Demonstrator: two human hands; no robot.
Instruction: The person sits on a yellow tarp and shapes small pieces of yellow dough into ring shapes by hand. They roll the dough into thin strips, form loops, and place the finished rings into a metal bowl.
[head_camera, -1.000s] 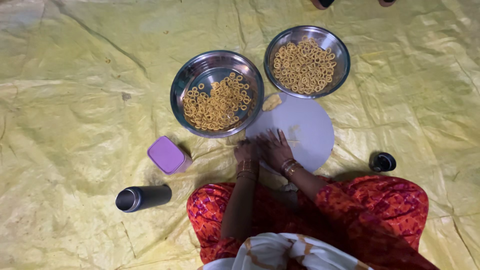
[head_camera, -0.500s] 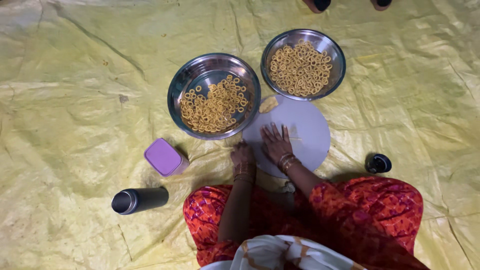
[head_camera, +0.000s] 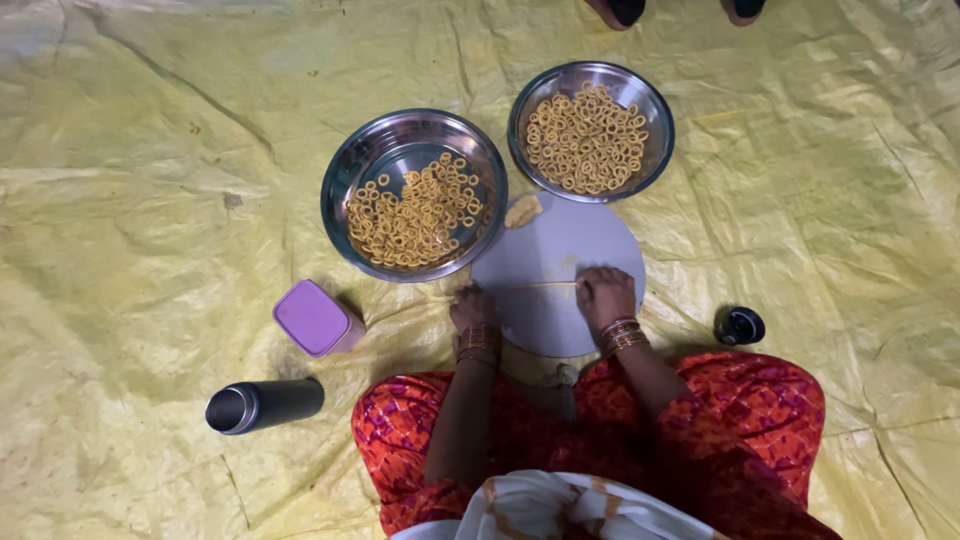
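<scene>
A round grey board lies on the yellow sheet in front of my knees. Across it runs a thin strand of yellow dough. My left hand rests at the board's left edge on one end of the strand. My right hand presses on the other end, on the board's right side. Both wrists wear bangles. A small lump of dough sits at the board's far edge. Two steel bowls beyond the board hold several yellow dough rings.
A purple lidded box and a dark steel flask on its side lie to my left. A small black cap lies to my right. Another person's feet show at the top edge. Wrinkled yellow sheet covers the floor.
My hands were close together on the board; they have moved apart sideways, and the dough strand between them has become long and thin.
</scene>
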